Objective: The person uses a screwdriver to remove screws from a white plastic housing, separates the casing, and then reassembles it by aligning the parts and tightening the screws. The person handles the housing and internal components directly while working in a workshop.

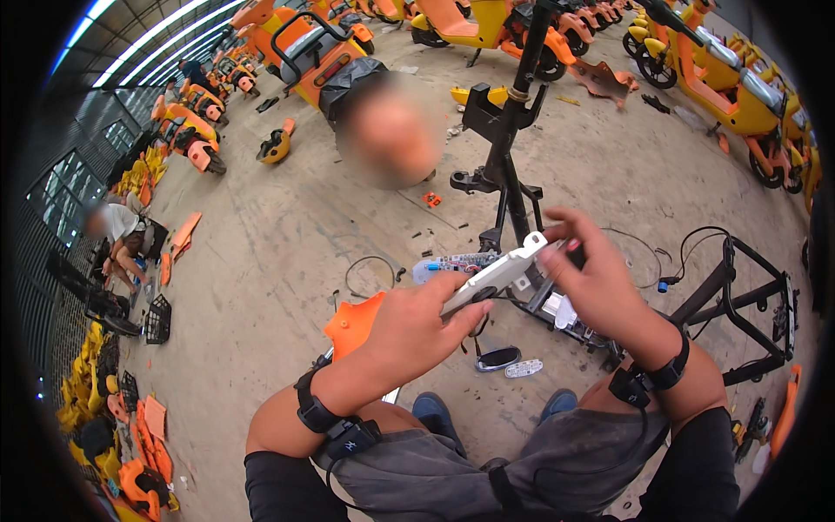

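Note:
My left hand [417, 322] grips the near end of a flat white plastic housing [500, 274], thumb and fingers closed round it. The housing tilts up toward the right, with a mounting tab at its far end. Close against that far end is my right hand [584, 271], its fingers bent in a pinch. What lies between them is mostly hidden; a thin greyish piece and something dark show there. Beyond the housing lies a light unit with an exposed circuit board [461, 263]. Under my hands, white and metal parts [557, 309] lie beside dark wiring.
A black frame post [513, 130] stands just ahead. Another black tubular frame [739, 300] is at the right. An orange panel [355, 322], a dark oval lens [497, 358] and a small white strip [524, 369] lie nearby. A person [122, 235] sits far left; yellow-orange scooters [461, 22] line the back.

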The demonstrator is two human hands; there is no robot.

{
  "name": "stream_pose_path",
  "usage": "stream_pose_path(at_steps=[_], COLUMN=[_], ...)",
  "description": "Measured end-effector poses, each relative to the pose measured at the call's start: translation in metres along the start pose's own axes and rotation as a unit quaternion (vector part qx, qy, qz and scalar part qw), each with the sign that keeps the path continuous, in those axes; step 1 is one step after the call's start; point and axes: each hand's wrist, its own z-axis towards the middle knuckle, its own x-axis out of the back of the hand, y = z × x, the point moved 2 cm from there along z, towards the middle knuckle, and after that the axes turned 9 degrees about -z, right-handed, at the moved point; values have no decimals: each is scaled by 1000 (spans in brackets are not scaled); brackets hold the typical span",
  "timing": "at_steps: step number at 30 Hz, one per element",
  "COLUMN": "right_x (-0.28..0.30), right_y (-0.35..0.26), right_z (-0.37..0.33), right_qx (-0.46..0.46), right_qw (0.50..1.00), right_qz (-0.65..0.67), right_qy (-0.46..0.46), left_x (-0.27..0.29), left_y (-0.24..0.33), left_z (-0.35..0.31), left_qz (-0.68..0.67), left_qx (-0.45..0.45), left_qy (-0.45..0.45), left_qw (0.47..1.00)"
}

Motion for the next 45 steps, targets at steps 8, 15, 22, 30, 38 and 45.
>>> stream_pose_path(at_steps=[8,15,22,30,38,45], right_x=[33,38,28,17,17,19], right_y=[-16,-16,-18,-11,-12,-17], right_z=[-10,-26,-14,-14,-14,-14], right_qx=[338,333,300,299,297,256], right_qw=[922,918,911,925,933,951], right_qz=[112,59,203,189,174,163], right_qy=[151,206,198,142,101,59], left_x=[-2,-10,-10,-10,-9,-9], left_y=[-3,0,3,4,0,2], left_z=[-1,2,1,-2,-3,-6], left_qz=[76,68,69,75,65,52], left_qx=[-7,-1,-41,-85,-67,-45], left_qy=[-2,-33,-33,-9,-18,-11], left_qw=[997,997,996,993,995,998])
